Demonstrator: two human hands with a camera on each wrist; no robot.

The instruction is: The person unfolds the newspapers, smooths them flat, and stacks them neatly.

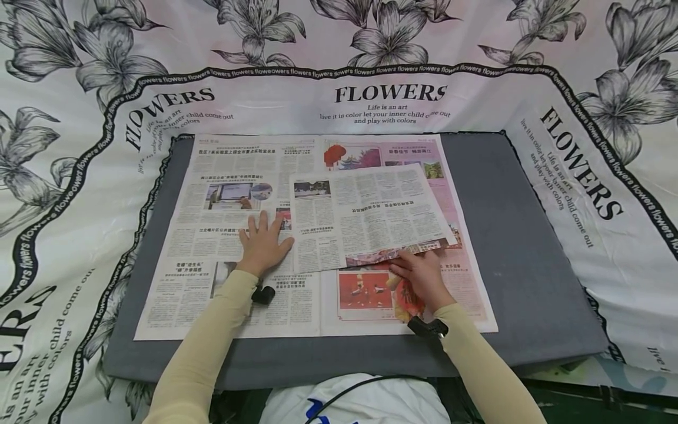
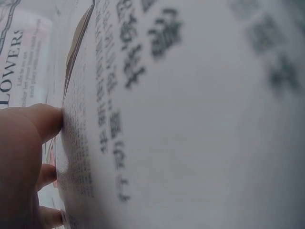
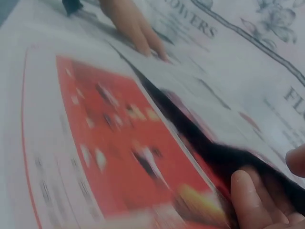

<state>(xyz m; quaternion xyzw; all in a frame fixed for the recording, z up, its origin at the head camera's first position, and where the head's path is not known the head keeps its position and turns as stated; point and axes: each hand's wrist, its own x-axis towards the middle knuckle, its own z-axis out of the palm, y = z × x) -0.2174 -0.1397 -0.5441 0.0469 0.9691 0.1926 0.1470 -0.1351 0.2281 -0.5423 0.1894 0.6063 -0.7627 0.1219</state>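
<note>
A large newspaper lies spread out, with a smaller folded newspaper sheet on top, right of its middle. My left hand rests on the large newspaper with its fingers spread, its thumb by the smaller sheet's left edge. In the left wrist view, the fingertips touch the printed paper. My right hand holds the smaller sheet's lower right edge. The right wrist view shows fingers tucked beneath that lifted edge, with a dark gap under it, and the thumb above.
The newspapers lie on a dark grey board. Around it spreads a white cloth printed with flowers and lettering. A black cable crosses the person's white clothing at the near edge.
</note>
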